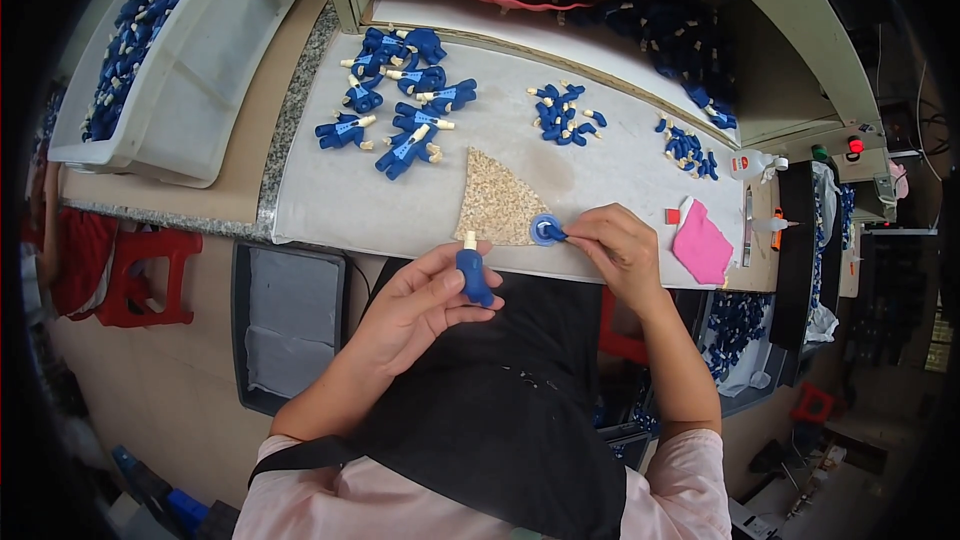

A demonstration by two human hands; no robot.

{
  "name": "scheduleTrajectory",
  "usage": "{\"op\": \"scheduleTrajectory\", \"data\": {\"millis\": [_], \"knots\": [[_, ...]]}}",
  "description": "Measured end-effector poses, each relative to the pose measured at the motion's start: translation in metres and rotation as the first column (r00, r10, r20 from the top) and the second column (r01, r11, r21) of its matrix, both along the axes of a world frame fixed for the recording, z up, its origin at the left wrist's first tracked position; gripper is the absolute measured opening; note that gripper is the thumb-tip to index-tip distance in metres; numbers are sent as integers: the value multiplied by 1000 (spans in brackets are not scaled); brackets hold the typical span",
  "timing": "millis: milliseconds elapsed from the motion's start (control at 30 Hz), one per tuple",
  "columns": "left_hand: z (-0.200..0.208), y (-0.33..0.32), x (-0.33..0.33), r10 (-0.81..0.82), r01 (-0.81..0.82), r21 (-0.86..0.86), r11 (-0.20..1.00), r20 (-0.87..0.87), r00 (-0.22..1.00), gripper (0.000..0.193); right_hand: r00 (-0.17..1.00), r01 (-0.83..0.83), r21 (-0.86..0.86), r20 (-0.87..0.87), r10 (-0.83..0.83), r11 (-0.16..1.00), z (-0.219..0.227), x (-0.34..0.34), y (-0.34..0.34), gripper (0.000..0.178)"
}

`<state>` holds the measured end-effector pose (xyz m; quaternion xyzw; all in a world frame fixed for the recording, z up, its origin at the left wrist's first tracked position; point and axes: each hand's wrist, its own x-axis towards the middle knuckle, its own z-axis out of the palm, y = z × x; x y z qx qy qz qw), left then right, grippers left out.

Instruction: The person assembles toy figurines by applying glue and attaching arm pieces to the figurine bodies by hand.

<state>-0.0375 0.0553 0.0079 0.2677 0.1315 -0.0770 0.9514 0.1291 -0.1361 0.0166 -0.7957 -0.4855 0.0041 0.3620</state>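
My left hand [418, 302] holds a blue figurine body [472, 278] with a cream peg-like neck pointing up, just off the table's front edge. Between thumb and fingers of my right hand [618, 248] is a small blue figurine arm [556, 231]. Its end is at a small round blue-rimmed dish [541, 229], and whether they touch I cannot tell. The dish lies at the corner of a speckled tan mat [492, 202]. Several blue figurine bodies [408, 150] with cream parts lie grouped at the back left. A pile of small blue arms [565, 118] sits behind the mat.
Another pile of small blue parts [688, 150] lies at the right, beside a white bottle [752, 163] and a pink cloth [702, 246]. A white bin [190, 90] of blue pieces stands at the far left. Below the table are a grey tray [290, 320] and a red stool [160, 275].
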Motion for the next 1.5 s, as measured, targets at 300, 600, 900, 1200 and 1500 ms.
{"op": "scheduleTrajectory", "data": {"millis": [300, 600, 900, 1200, 1500], "knots": [[0, 0, 0, 2, -2, 1, 1000, -1, 1000, 37, 1000, -3, -6, -5, 3, 1000, -1, 0, 0, 14], [0, -4, 1, 13, -13, 26, 1000, -13, 1000, 33, 980, 52, 79, -197, -36, 996, 7, -10, -2, 13], [1, -7, 3, 1, -1, -33, 999, 3, 1000, 24, 886, 290, 131, -411, -214, 948, 4, -22, -12, 12], [5, -14, 7, -33, 32, -20, 999, -3, 999, 25, 934, 182, 143, -334, -126, 973, 17, -35, -8, 12], [10, -23, 10, -15, 13, 62, 998, 38, 999, 27, 853, 222, 323, -521, -23, 920, 27, -73, 7, 15]]}}
